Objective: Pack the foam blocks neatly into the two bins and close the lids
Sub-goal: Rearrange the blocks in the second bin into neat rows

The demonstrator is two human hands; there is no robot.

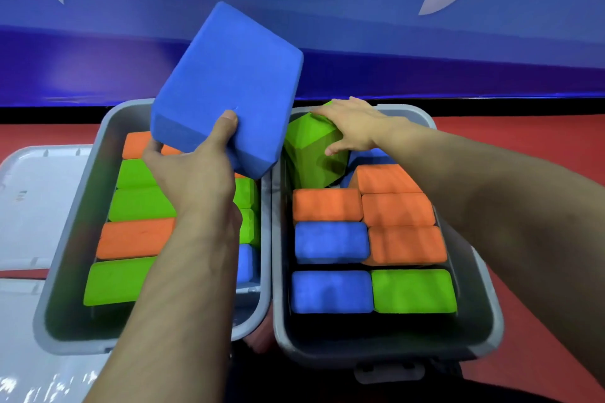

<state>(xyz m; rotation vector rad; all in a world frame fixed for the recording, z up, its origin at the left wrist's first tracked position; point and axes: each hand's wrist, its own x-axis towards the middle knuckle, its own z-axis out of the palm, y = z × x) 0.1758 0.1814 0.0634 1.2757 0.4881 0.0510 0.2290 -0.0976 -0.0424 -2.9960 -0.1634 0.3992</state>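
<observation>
Two grey bins stand side by side, the left bin [70,239] and the right bin [487,314], each holding several orange, green and blue foam blocks. My left hand [193,173] grips a large blue foam block [229,85] and holds it tilted in the air above the far end of the left bin. My right hand [353,126] grips a green foam block [311,154] that stands tilted at the far left of the right bin. Rows of blocks lie flat in both bins; my left forearm hides part of the left bin's contents.
A grey lid [39,203] lies flat to the left of the left bin. A latch [389,371] sticks out at the right bin's near edge. The floor is red [540,141], and a blue wall with white shapes [425,52] rises behind the bins.
</observation>
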